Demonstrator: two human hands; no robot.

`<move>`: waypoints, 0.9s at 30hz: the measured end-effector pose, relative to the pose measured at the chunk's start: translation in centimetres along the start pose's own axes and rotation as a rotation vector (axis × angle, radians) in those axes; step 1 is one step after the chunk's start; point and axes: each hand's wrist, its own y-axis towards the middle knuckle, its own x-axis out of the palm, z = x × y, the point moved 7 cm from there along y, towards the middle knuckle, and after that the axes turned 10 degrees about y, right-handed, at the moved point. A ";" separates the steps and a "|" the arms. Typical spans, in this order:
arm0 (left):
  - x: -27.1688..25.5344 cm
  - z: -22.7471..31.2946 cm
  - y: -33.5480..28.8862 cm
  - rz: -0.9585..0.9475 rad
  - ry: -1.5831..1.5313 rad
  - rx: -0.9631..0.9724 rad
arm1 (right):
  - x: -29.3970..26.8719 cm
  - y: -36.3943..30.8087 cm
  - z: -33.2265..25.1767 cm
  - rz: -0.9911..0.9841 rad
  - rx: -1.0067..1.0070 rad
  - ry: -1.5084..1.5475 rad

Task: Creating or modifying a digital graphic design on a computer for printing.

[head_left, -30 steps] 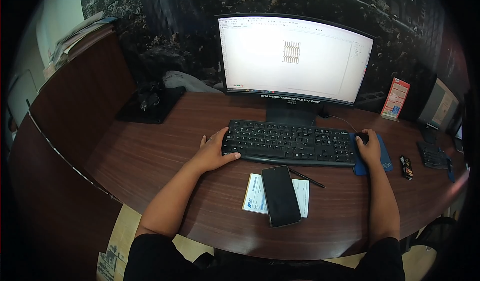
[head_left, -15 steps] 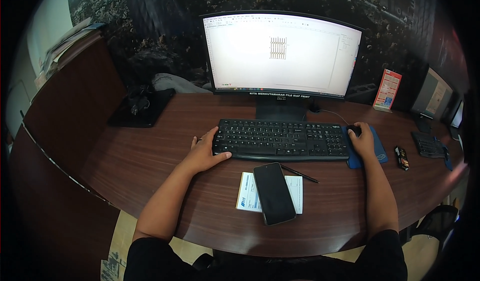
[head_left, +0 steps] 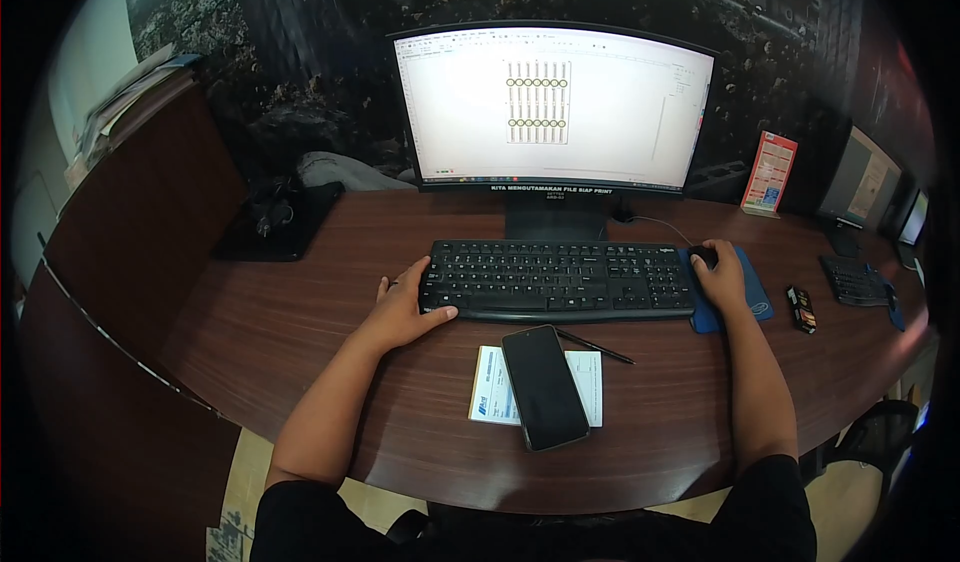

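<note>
My left hand rests at the left end of a black keyboard, fingers spread and the thumb along its front edge. A dark computer mouse lies under my right hand, which is curled over it on a blue mouse pad. Behind the keyboard stands a curved monitor, its screen lit with a white page that carries a grid-like drawing of upright strips and two rows of small circles.
In front of the keyboard a black phone lies on a white paper pad, near a dark pen. A small black box sits right of the mouse pad. Further off are a red-and-white stand card, a second keyboard and a black stand.
The drawing on the monitor has grown larger, and its circles now show. The whole view has shifted slightly. Both hands keep their places.
</note>
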 end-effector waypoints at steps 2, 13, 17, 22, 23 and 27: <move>0.1 -0.1 0.0 -0.005 0.000 -0.004 | 0.0 0.0 -0.1 0.001 0.000 0.002; 0.0 -0.1 -0.1 0.018 0.005 0.008 | 0.1 0.0 0.0 0.006 -0.033 0.016; -0.1 0.2 -0.1 -0.003 -0.006 -0.005 | 0.1 0.0 0.0 0.001 -0.039 0.001; -0.1 0.0 -0.1 0.008 -0.007 0.006 | 0.1 0.1 -0.6 -0.010 -0.019 0.014; -0.1 0.1 0.0 0.008 -0.008 0.006 | 0.1 0.0 -0.5 -0.010 -0.020 0.013; -0.2 0.3 -0.1 0.002 -0.009 0.008 | -0.1 0.0 -0.5 -0.004 -0.032 0.007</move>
